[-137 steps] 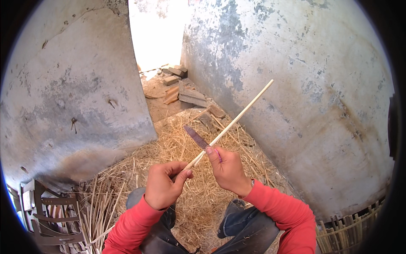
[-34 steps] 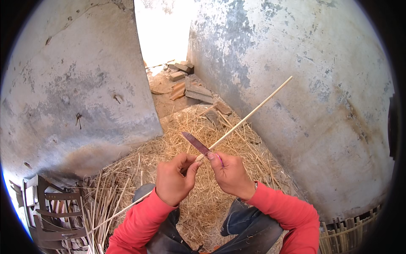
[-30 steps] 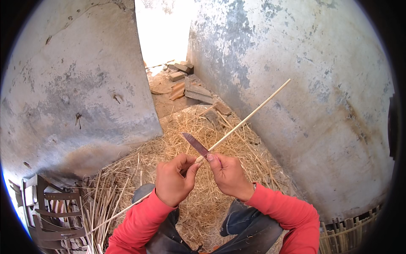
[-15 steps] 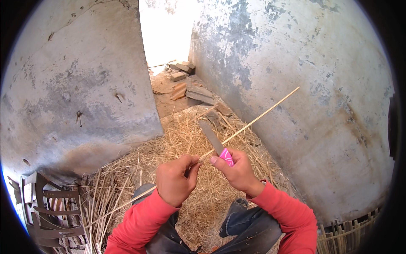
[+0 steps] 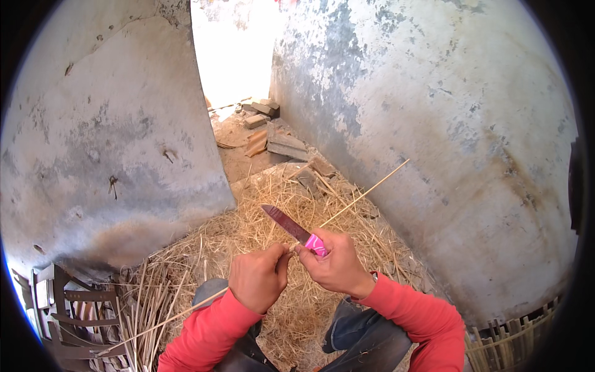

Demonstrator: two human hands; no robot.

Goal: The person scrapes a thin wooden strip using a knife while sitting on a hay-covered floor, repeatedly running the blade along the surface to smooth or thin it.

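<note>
Pinched in my left hand (image 5: pixel 257 276) is a long thin bamboo strip (image 5: pixel 372 189). One end slants up to the right past my right hand, while the other runs back over my left forearm to the lower left. My right hand (image 5: pixel 334 263) is closed on a knife (image 5: pixel 286 223) with a pink patterned handle. Its broad dark blade points up and left, clear of the left fingers. The right thumb lies close to the left fingertips along the strip. Where blade and strip meet is hidden by my right fingers.
Straw-like shavings (image 5: pixel 297 310) cover the floor between my knees. A pile of bamboo strips (image 5: pixel 149 304) lies at left beside a dark wooden chair (image 5: pixel 80 310). Plastered walls (image 5: pixel 446 124) rise on both sides. Bricks (image 5: pixel 288 147) lie by the bright doorway. Slatted bamboo (image 5: pixel 505 344) is at lower right.
The bamboo strip has slid down and left through my hands. My right hand moved slightly left and down, and the knife blade has tipped lower toward the left.
</note>
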